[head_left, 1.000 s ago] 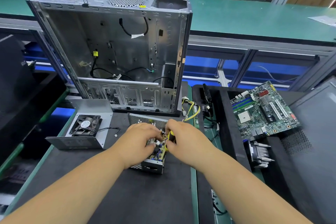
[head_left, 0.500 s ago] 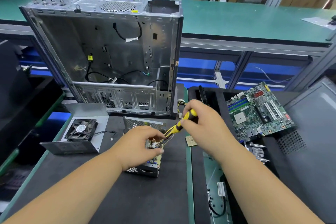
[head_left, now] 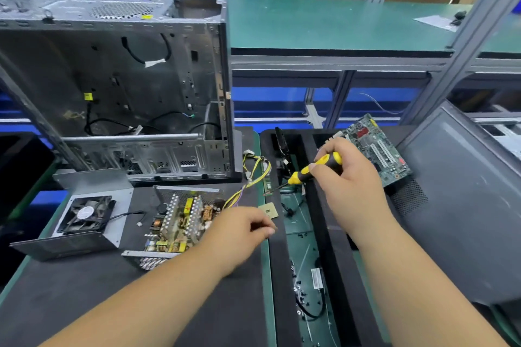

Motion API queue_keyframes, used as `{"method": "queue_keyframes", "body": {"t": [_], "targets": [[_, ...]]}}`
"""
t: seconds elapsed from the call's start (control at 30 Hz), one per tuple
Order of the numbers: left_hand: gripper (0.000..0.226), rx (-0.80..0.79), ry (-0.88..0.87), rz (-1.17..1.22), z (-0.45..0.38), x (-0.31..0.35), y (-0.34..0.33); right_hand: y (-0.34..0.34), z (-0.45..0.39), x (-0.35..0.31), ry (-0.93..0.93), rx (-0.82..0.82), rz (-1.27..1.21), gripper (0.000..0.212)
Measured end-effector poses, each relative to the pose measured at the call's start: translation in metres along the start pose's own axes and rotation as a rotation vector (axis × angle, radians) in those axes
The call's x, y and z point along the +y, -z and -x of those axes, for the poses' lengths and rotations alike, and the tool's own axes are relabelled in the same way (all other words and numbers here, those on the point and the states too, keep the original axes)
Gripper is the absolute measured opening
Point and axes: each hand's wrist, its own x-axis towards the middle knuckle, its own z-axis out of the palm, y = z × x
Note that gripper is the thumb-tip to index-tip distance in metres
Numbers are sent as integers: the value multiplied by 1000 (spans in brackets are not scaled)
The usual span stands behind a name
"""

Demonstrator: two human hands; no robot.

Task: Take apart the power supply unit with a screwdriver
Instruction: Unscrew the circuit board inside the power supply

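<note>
Now the power supply [head_left: 180, 222] is lying open on the dark mat [head_left: 84, 304] at the near left, its circuit board and heat sinks showing inside the perforated metal tray, with its cover and fan [head_left: 84, 214] sitting just beside it on the left. Its yellow wires [head_left: 248, 177] are trailing toward the far right. The left hand [head_left: 239, 231] is hovering just right of the unit with thumb and fingertips pinched together, perhaps on a small screw, though that is too small to tell. The right hand [head_left: 346, 175] is gripping the yellow-and-black screwdriver [head_left: 307, 173], tip pointing left and down over the green strip [head_left: 298, 222] where loose screws are lying. Dropping any screw there first seems wise, then steadying the tray before seating the tip squarely in the next board screw.
</note>
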Motion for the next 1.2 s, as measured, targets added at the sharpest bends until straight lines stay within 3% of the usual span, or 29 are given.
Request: {"method": "queue_keyframes", "body": {"t": [0.17,0.37,0.47,0.63,0.93,1.1,1.2], "targets": [[15,-199,-165,-101,-2,35,-52,23,12,8,-68,53,50,16],[40,-250,-218,-71,-4,47,-68,34,23,10,-85,86,74,19],[40,-262,-267,-157,0,41,-56,29,25,8,-68,93,79,18],[24,-102,-259,-199,4,9,-4,1,23,0,-45,33,55,23],[19,259,17,-24,34,-85,101,-92,16,-28,2,-184,62,15],[23,331,112,64,56,-136,139,-145,14,-48,56,-263,114,15],[23,304,95,-27,64,-158,154,-176,16,-56,96,-319,223,14]]}}
